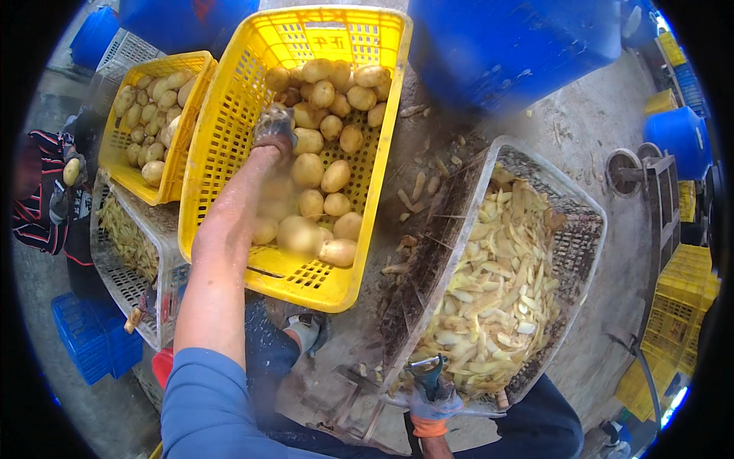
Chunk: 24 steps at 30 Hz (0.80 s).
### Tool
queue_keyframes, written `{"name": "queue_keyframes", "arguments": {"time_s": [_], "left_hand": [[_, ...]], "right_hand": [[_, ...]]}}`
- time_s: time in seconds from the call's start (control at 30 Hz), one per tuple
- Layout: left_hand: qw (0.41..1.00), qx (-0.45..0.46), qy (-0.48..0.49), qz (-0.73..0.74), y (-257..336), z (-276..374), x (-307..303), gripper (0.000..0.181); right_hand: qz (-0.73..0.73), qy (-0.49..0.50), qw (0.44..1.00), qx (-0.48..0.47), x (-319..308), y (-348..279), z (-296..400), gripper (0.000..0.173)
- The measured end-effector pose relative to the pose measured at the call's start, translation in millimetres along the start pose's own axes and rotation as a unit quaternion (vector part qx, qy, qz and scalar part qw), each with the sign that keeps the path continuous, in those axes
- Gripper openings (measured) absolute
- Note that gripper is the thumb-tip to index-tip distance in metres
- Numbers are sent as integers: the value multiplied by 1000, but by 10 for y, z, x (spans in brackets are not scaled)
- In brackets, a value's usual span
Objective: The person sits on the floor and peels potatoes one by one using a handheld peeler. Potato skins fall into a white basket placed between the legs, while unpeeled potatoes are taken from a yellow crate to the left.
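My left hand, in a dark, wet glove, reaches into a large yellow plastic crate. Its fingers are among the unpeeled potatoes at the left side of the pile; whether they grip one is hidden by the glove. Nearer to me, more potatoes lie on the crate's perforated floor. At the bottom, my right hand, in a glove with an orange cuff, holds a vegetable peeler with its blade up. It is at the near rim of a dirty white crate with potato peelings inside.
At left, a co-worker's gloved hands hold a potato and a tool. Beside them stand a smaller yellow crate of potatoes and another crate of peelings. Blue containers stand beyond; scraps litter the floor between crates.
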<state>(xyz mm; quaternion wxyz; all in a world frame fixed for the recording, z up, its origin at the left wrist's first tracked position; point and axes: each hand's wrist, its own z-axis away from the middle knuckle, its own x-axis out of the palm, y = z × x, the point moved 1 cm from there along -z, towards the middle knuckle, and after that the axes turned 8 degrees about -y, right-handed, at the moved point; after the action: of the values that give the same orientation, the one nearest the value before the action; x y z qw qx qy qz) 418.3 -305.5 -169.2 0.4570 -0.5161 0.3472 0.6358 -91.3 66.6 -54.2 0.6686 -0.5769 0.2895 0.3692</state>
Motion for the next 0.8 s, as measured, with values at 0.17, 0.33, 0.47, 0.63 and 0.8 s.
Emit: {"name": "queue_keyframes", "arguments": {"time_s": [0.17, 0.33, 0.47, 0.63, 0.8], "left_hand": [[956, 88, -273, 55, -377, 121, -60, 63], [681, 71, -396, 612, 2, 590, -604, 57], [684, 254, -326, 601, 312, 1097, -1241, 51], [429, 109, -483, 755, 1153, 1853, -1910, 56], [363, 124, -479, 789, 2129, 3068, -2053, 54]], "right_hand": [[20, -17, 1000, -6, 15, 80, 68, 20], [-10, -3, 1000, 7, 15, 30, 119, 15], [-38, -9, 999, -12, 2, -5, 177, 19], [-231, 41, 970, 66, -327, -318, 151, 36], [-470, 90, 878, 17, -1374, -856, -128, 51]]}}
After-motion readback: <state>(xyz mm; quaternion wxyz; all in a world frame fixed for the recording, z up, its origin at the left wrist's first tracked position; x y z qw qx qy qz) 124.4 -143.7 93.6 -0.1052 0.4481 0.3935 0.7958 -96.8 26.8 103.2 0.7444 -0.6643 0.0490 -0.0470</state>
